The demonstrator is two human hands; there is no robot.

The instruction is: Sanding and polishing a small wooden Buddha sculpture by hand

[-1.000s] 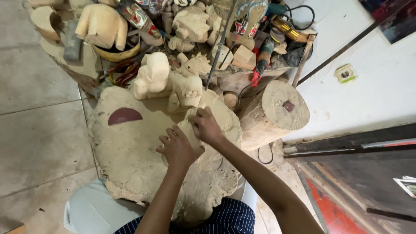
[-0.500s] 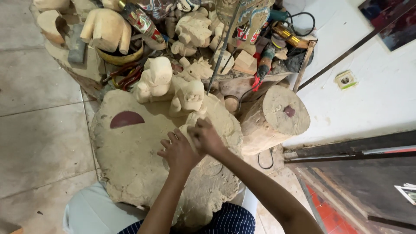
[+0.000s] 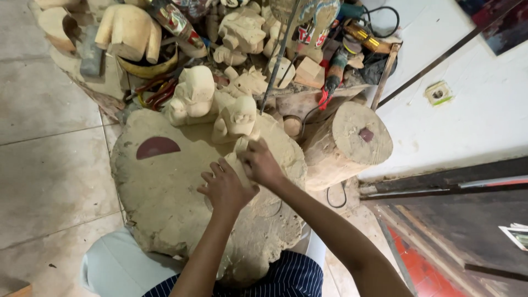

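Carved wood piece [image 3: 237, 159] — small, pale and unfinished — sits between both hands at the middle of a large dusty wooden slab [image 3: 165, 203] that rests over the person's lap, and only a sliver of it shows between the fingers. The left hand [image 3: 225, 187] cups it from below and behind with fingers curled close around it, seemingly to steady it against the slab, while the right hand [image 3: 261, 164] closes over its top, fingers pressed together; whether that hand also pinches a scrap of abrasive or a tool cannot be told. What shows of the piece is the same raw cream colour as the other figures, matte and powdery. A dark red half-round sheet [image 3: 157, 147] lies flat on the slab to the left, well apart from the hands. Just beyond the hands stand two rough-carved pale figures [image 3: 217, 107] at the slab's far edge, within easy reach. A thick log stump [image 3: 347, 142] stands to the right, near the slab, and a heap of further carvings, offcuts and corded power tools [image 3: 335, 71] crowds the floor behind.
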